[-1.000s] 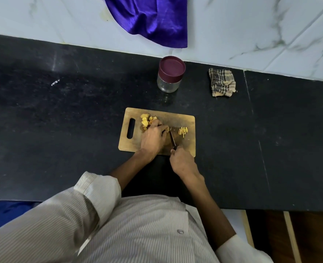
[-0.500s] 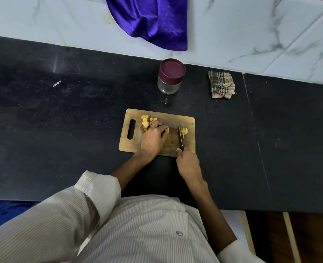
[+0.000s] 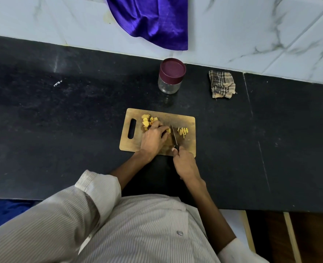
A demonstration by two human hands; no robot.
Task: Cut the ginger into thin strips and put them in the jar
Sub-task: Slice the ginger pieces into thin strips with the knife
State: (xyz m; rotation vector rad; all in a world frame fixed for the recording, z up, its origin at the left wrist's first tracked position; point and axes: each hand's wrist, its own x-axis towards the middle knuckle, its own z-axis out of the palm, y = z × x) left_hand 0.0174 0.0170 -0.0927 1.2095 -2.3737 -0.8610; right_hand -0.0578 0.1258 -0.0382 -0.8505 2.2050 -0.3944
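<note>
Ginger piece, small yellow chunk [image 3: 168, 130], sits mid-frame on the wooden cutting board with handle slot [image 3: 191, 147], pinned under curled fingertips of the left hand [image 3: 153, 139]. Right hand [image 3: 185, 164] wraps the black-handled knife [image 3: 174, 137]; blade runs toward the frame top, just right of the chunk. Cut yellow strips [image 3: 183, 131] lie right of the blade, uncut yellow pieces [image 3: 147, 121] left. Lidded clear jar with maroon cap [image 3: 171, 76] stands above the board, well apart.

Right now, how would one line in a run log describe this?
left hand holds ginger piece | right hand grips knife | cut strips on cutting board | jar lidded
</note>
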